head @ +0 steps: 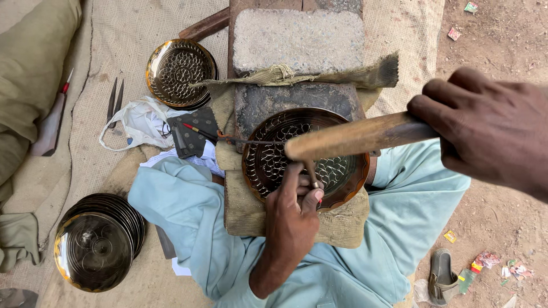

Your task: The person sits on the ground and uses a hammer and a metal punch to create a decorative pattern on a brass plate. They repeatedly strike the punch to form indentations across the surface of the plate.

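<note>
The left hand (294,219) pinches a small metal punch (312,174) upright against the patterned brass plate (274,148), which lies on a padded block just beyond its fingers. The right hand (491,128), raised well to the right, is wrapped tight around a wooden mallet (354,138) hovering over the plate.
</note>
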